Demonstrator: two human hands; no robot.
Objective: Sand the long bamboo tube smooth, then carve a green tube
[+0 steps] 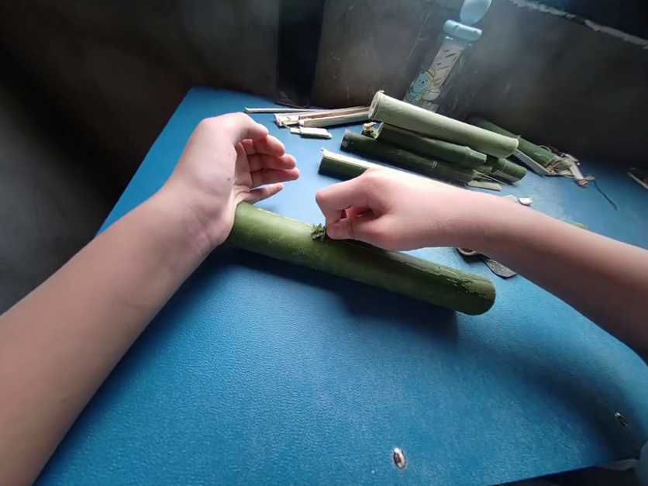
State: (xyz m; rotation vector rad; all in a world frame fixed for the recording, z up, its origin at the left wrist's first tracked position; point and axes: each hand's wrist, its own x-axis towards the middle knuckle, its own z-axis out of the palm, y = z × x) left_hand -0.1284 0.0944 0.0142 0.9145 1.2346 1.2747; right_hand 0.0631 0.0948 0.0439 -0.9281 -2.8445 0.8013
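A thick green bamboo piece lies slantwise on the blue table, with pale scuffed marks near its right end. The heel of my left hand rests against its left end, which the hand hides. My left fingers are loosely bent and apart, with nothing in them. My right hand is closed in a pinch over the middle of the bamboo. At its fingertips a small clump of dark green shreds sits on the bamboo's skin. How much of the clump is between the fingers is hidden.
Several cut bamboo lengths lie at the back of the blue table, beside pale split strips. A light blue bottle-like object stands by the wall. A dark flat object lies partly under my right forearm.
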